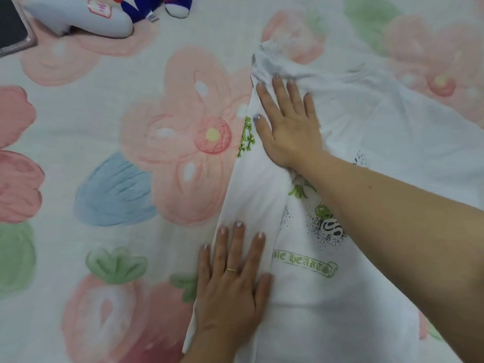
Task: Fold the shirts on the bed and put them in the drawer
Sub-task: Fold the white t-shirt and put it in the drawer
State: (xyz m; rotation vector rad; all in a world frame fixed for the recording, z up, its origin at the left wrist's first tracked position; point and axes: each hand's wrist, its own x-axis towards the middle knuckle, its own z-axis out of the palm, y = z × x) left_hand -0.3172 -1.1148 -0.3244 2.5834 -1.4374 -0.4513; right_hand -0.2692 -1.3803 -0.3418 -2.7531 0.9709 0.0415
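Note:
A white shirt (366, 121) with green and black print lies spread on the bed (104, 113), running from the lower middle to the upper right. Its left side is folded over along a straight edge. My left hand (231, 281) lies flat with fingers spread on the lower part of that folded edge. My right hand (285, 121) presses flat on the shirt higher up, fingers spread, near a bunched sleeve (272, 61). Neither hand grips the cloth. No drawer is in view.
The bed cover has large pink flowers, strawberries and green leaves. At the top left lie a white plush toy (86, 14) with blue parts and a dark flat device (13, 24) near the corner.

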